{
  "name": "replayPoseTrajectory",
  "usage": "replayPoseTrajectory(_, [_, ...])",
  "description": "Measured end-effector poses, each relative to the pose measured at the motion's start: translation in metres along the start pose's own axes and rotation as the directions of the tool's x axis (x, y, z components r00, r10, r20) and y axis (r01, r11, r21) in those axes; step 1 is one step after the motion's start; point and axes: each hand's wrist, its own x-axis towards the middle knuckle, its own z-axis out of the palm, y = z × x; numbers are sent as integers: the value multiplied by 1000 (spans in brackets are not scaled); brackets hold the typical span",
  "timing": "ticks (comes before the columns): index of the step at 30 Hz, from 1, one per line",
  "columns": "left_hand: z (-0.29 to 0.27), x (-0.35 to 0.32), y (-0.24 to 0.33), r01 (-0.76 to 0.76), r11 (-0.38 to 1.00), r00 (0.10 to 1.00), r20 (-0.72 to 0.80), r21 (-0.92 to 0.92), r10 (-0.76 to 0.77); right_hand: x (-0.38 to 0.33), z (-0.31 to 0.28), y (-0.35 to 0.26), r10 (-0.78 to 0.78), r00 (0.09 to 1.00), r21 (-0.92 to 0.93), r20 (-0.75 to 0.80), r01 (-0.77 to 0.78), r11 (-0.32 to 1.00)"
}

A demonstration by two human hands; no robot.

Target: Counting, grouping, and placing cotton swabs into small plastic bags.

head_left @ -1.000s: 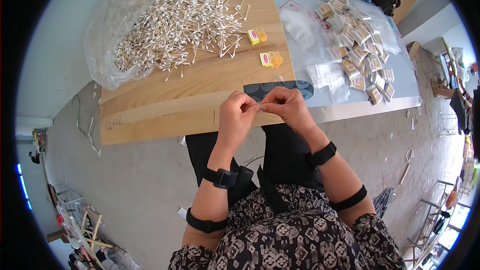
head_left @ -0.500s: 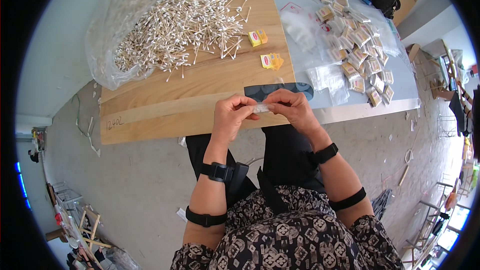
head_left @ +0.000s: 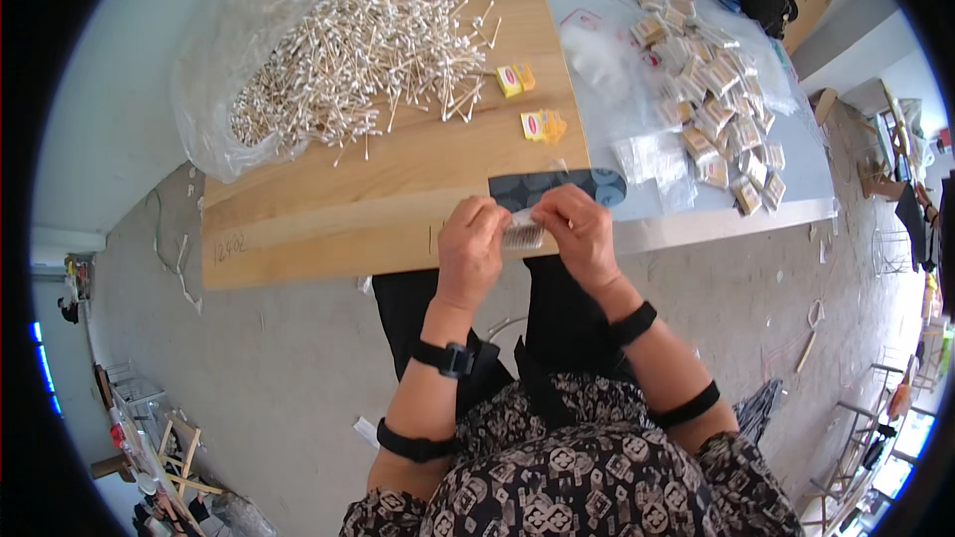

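Observation:
Between my hands, at the table's front edge, hangs a small transparent bag of cotton swabs [head_left: 524,236], their thin sticks lined up side by side. My left hand [head_left: 472,254] pinches its top left corner between thumb and fingers. The top right corner is pinched by my right hand [head_left: 582,239]. Just beyond the fingers lies a dark mat with round shapes [head_left: 542,182]. Two small yellow card stacks, one upper [head_left: 514,80] and one lower [head_left: 542,125], rest farther back on the wooden board [head_left: 328,224].
A large plastic bag [head_left: 204,104] spills a heap of loose cotton swabs [head_left: 368,55] at the back left. On the grey right side lie flat transparent bags [head_left: 657,167] and a pile of filled packets [head_left: 721,104]. A black bag [head_left: 764,0] stands at the far right corner.
The bag of swabs has turned from nearly edge-on to hanging down, showing its row of sticks. My hands have tilted up, with the fingertips now at its top corners.

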Motion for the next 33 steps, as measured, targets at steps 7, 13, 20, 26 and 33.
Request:
replayPoseTrajectory(7, [-2, 5, 4, 283, 929, 959, 81, -240, -271, 0, -3, 15, 183, 979, 203, 86, -197, 959])
replayPoseTrajectory(13, [-7, 1, -8, 223, 947, 975, 63, -233, -214, 0, -2, 16, 176, 982, 216, 74, -189, 958])
replayPoseTrajectory(20, [-4, 1, -9, 191, 968, 981, 62, -162, -184, 0, -3, 14, 166, 982, 183, 86, -179, 967])
replayPoseTrajectory(26, [4, 0, -6, 317, 908, 946, 16, -274, -325, 0, -1, 12, 145, 986, 175, 80, -157, 972])
replayPoseTrajectory(33, [-1, 11, 1, 822, 380, 551, 423, -423, -720, -7, -1, 12, 318, 939, 200, 129, -338, 920])
